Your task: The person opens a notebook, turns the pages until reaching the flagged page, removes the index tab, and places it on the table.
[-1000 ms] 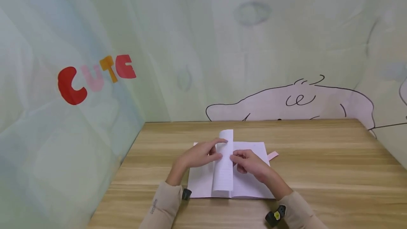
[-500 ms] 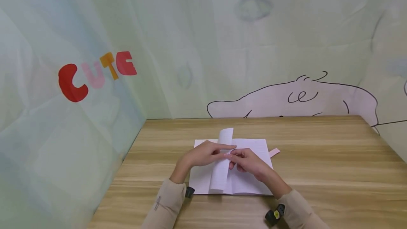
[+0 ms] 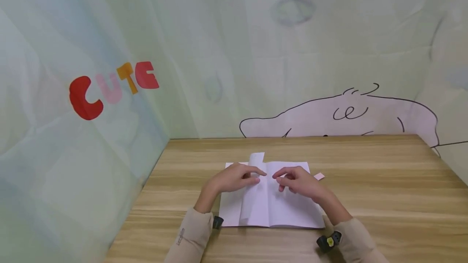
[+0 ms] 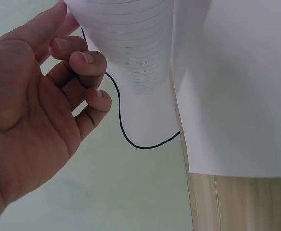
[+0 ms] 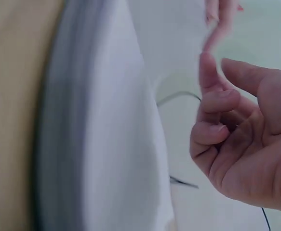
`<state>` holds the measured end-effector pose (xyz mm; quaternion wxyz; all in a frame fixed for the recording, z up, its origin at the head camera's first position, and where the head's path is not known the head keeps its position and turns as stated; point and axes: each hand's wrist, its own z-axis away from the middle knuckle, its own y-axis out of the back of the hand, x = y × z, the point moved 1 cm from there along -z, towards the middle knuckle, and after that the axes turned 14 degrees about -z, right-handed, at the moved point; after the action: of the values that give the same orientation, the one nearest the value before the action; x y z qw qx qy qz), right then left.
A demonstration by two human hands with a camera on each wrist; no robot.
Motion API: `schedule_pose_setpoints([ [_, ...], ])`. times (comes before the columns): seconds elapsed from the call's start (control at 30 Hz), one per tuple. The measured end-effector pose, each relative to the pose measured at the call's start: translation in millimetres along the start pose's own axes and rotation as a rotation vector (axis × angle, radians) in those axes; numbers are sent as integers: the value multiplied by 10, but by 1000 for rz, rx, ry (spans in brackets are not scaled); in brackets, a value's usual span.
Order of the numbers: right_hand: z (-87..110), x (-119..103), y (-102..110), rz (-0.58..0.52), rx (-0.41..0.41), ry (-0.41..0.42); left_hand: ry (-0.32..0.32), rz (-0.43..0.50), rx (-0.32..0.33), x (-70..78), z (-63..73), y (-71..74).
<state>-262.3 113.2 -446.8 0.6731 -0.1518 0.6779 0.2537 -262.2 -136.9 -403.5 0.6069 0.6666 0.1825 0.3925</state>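
Note:
An open notebook [image 3: 292,212] with white pages lies on the wooden table in the head view. Left of its spine, one page [image 3: 250,204] is raised and curls over toward the left; ruled lines show on it in the left wrist view. My left hand [image 3: 234,177] pinches this page near its edge between thumb and index finger, the other fingers bent. Over the right-hand pages hovers my right hand [image 3: 301,182], its fingers loosely bent and a small gap between thumb and index finger. Nothing shows in its grasp in the right wrist view [image 5: 241,130].
A pink tab [image 3: 319,176] sticks out past the notebook's right edge. Wooden tabletop [image 3: 384,198] extends on both sides. Behind it hangs a pale curtain [image 3: 204,52] with a cartoon drawing and coloured letters.
The right hand has let go of the raised page and moved right, away from the left hand. The page leans further left, and the left hand has stayed on it.

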Motion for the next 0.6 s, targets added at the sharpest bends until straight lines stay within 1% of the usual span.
schedule_pose_setpoints([
  [0.07,40,-12,90,53,5,-29,7,5,4,-15,6,3],
  [0.23,166,-46,260,159,-14,-99,20,0,17,-63,33,14],
  [0.37,247,-20,351,242,15,-164,17,-9,14,-100,53,15],
  [0.5,272,20,405,279,63,-241,27,-6,-6,-137,64,10],
  [0.6,276,42,422,273,96,-279,37,-6,-22,-161,73,12],
])
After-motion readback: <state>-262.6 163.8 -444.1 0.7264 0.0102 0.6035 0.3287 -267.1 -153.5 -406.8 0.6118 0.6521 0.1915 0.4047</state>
